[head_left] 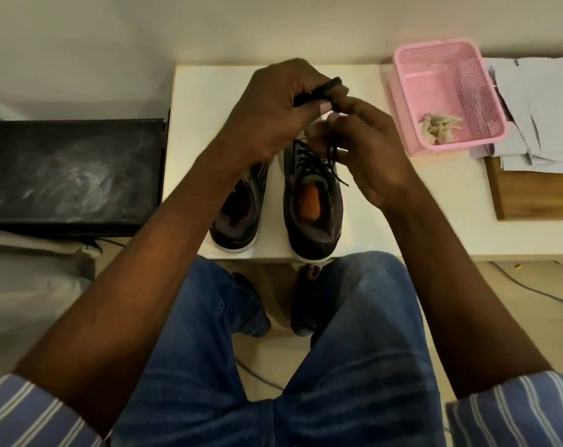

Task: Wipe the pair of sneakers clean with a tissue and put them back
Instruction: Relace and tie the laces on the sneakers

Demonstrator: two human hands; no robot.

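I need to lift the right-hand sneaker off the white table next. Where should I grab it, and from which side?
Probably grip the right sneaker at its heel collar, coming from above on the near side. The heel faces the person at the white table edge and the opening is clear, while the left hand and right hand hold the laces over the toe end.

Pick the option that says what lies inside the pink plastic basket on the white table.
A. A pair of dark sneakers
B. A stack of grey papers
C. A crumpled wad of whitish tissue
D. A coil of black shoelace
C: the pink plastic perforated basket holds only a crumpled whitish tissue wad in its near corner; the two dark grey sneakers stand on the white table beside it.
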